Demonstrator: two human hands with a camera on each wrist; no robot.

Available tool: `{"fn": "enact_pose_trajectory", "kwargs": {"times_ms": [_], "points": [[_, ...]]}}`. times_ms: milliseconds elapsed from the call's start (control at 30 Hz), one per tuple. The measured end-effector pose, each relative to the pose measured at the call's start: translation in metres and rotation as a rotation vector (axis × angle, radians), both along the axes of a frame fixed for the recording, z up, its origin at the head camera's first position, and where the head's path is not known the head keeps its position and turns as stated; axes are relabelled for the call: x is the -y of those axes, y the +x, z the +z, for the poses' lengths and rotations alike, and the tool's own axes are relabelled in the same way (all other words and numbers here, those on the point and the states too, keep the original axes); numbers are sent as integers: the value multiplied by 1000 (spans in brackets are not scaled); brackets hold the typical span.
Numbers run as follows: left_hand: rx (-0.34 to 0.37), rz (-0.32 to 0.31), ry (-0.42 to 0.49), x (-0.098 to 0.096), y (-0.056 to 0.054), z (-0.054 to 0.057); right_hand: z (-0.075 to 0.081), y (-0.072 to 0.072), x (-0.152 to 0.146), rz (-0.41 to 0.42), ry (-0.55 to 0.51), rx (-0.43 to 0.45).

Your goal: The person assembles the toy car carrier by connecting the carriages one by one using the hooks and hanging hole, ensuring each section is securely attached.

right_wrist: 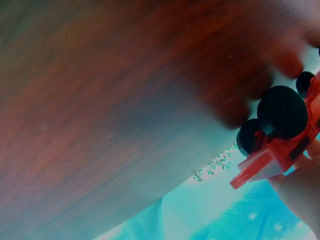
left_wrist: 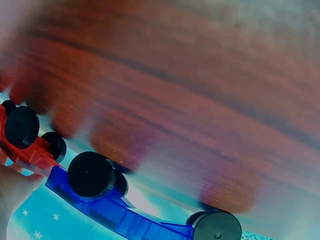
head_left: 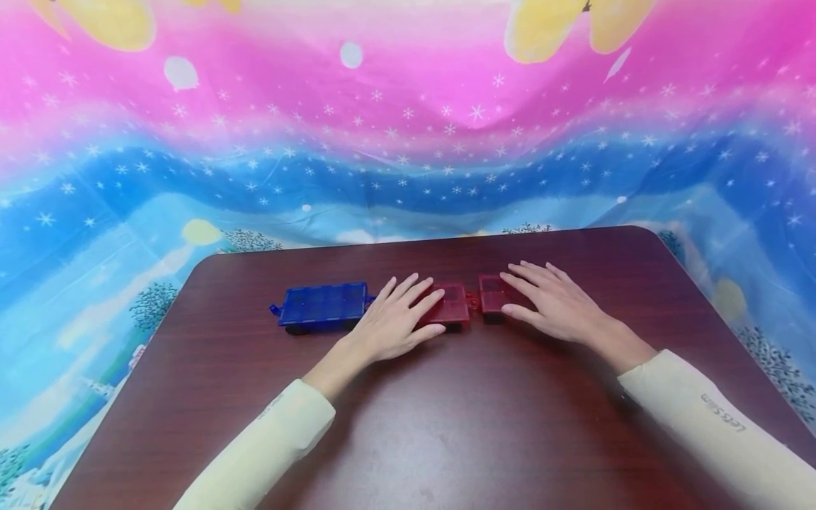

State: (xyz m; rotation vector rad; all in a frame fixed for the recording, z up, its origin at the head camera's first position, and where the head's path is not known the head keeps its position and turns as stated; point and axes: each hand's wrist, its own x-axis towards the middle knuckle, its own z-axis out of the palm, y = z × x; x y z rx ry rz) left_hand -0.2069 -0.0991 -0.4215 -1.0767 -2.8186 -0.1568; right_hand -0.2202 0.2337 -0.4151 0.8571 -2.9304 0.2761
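Though unclear, red car (head_left: 455,306) under grip (head_left: 397,320)

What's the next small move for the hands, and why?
Perhaps nudge the right red car gently toward the middle red car with the right hand: the couplers lie between them, whether hooked I can't tell, and the left hand is placed to steady the middle one.

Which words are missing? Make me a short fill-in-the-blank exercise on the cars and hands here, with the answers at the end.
1. In the head view, the far-left car is ____.
2. The car by the right hand is ____.
3. The wheels on the cars are ____.
4. The hand nearest the far-left car is the person's ____ one.

Missing words: blue; red; black; left.
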Motion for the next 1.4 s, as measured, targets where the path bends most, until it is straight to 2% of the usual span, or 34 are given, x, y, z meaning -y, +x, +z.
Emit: {"fn": "enact_pose_trajectory", "kwargs": {"times_ms": [400, 1400], "points": [[1, -7, -39, 0, -5, -5, -5, -3, 1, 2, 25, 17], [5, 4, -118, -2, -12, -3, -11, -10, 3, 13, 61, -32]]}}
